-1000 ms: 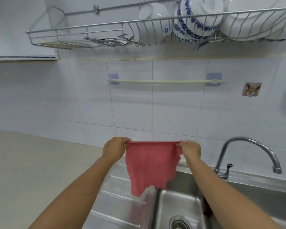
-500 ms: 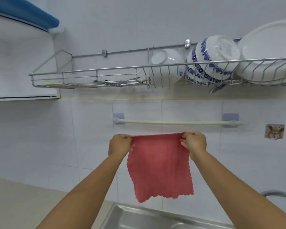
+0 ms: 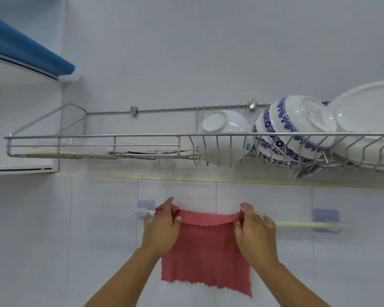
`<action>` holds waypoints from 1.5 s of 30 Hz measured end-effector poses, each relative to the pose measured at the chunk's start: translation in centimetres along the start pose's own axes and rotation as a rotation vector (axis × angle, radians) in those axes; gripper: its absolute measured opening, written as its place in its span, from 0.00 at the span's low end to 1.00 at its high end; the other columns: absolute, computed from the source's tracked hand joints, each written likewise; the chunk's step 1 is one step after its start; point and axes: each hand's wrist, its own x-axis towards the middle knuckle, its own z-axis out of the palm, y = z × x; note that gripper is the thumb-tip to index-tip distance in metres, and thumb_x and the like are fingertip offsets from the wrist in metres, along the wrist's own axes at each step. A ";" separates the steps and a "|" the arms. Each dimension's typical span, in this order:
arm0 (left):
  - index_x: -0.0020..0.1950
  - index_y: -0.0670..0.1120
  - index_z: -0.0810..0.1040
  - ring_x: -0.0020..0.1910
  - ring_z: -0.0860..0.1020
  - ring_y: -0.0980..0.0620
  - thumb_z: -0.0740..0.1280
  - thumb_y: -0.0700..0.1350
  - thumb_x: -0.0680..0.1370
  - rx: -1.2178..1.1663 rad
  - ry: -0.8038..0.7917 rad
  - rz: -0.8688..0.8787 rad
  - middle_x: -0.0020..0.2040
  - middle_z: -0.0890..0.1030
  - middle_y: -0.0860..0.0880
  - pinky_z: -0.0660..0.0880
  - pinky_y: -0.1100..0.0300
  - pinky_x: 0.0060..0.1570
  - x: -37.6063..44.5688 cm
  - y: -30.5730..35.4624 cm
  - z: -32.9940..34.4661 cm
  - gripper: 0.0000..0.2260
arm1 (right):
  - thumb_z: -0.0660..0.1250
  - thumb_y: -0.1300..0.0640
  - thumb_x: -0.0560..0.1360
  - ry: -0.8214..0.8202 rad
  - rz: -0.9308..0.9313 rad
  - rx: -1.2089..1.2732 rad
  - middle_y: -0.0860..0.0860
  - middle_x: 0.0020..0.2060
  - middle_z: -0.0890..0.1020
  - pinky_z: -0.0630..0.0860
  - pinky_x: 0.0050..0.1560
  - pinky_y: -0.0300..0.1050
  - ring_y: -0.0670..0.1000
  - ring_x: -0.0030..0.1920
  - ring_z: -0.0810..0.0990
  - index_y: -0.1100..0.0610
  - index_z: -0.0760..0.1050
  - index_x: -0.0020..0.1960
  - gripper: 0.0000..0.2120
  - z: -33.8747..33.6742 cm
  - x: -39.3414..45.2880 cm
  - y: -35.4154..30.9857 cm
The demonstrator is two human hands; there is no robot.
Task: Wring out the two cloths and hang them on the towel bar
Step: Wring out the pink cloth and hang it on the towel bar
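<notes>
Over the towel bar [image 3: 302, 224] you held the red cloth [image 3: 205, 251] by its top corners, left hand [image 3: 162, 227] and right hand [image 3: 254, 231] both pinched on it; soft and light, it looked best gripped there, below the dish rack [image 3: 142, 135]

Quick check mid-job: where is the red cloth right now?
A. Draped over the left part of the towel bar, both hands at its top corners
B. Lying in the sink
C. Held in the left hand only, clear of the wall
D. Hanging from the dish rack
A: the red cloth folds over the towel bar, with the left hand and right hand pinching its top corners.
</notes>
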 end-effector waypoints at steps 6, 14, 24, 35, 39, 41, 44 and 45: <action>0.60 0.51 0.67 0.53 0.80 0.52 0.53 0.57 0.78 0.163 0.205 0.147 0.49 0.83 0.54 0.65 0.52 0.62 1.5 -0.6 1.5 0.15 | 0.60 0.48 0.76 0.050 -0.052 -0.223 0.48 0.30 0.80 0.71 0.46 0.52 0.53 0.34 0.79 0.54 0.75 0.45 0.11 1.6 0.7 0.2; 0.45 0.49 0.79 0.47 0.77 0.46 0.48 0.55 0.78 0.408 0.308 0.169 0.44 0.80 0.49 0.71 0.50 0.47 2.2 -0.9 4.3 0.21 | 0.56 0.46 0.77 0.127 0.012 -0.225 0.51 0.36 0.78 0.67 0.48 0.51 0.54 0.38 0.76 0.54 0.81 0.38 0.19 2.7 0.7 0.2; 0.41 0.46 0.73 0.31 0.75 0.47 0.48 0.55 0.78 0.500 0.294 0.219 0.31 0.77 0.48 0.72 0.52 0.42 3.6 -1.2 3.9 0.20 | 0.50 0.40 0.78 0.102 -0.003 -0.215 0.47 0.30 0.76 0.66 0.48 0.50 0.52 0.36 0.76 0.52 0.73 0.42 0.20 3.2 1.0 1.8; 0.46 0.45 0.77 0.44 0.76 0.44 0.41 0.56 0.77 0.550 0.192 0.151 0.43 0.79 0.46 0.63 0.48 0.49 3.3 -0.4 3.6 0.27 | 0.50 0.46 0.79 0.136 0.012 -0.083 0.49 0.36 0.77 0.62 0.49 0.48 0.53 0.40 0.74 0.54 0.77 0.39 0.22 3.0 1.4 2.0; 0.48 0.47 0.70 0.44 0.77 0.46 0.37 0.63 0.74 0.392 0.164 0.174 0.43 0.81 0.47 0.68 0.51 0.51 3.3 -0.3 2.5 0.28 | 0.53 0.47 0.80 0.047 0.021 -0.111 0.48 0.34 0.77 0.63 0.47 0.49 0.53 0.40 0.74 0.52 0.76 0.41 0.17 2.0 1.8 2.6; 0.51 0.47 0.72 0.51 0.76 0.46 0.35 0.62 0.73 0.440 0.092 0.170 0.51 0.80 0.46 0.66 0.50 0.57 3.3 -0.3 1.9 0.32 | 0.54 0.46 0.80 -0.016 0.019 -0.164 0.49 0.35 0.76 0.64 0.47 0.50 0.53 0.41 0.74 0.53 0.78 0.39 0.20 1.7 1.9 2.7; 0.59 0.49 0.75 0.66 0.65 0.45 0.42 0.58 0.80 0.419 0.095 0.077 0.67 0.69 0.46 0.58 0.46 0.67 2.6 0.0 2.0 0.25 | 0.56 0.46 0.79 -0.018 0.016 -0.207 0.50 0.36 0.76 0.66 0.47 0.51 0.54 0.41 0.74 0.55 0.79 0.38 0.20 1.5 1.7 2.4; 0.61 0.50 0.74 0.68 0.63 0.45 0.47 0.56 0.81 0.355 0.150 0.064 0.69 0.66 0.46 0.56 0.45 0.69 2.0 0.1 2.5 0.20 | 0.57 0.47 0.79 -0.010 0.025 -0.208 0.51 0.37 0.76 0.67 0.47 0.51 0.54 0.41 0.74 0.56 0.79 0.39 0.19 1.4 1.5 2.3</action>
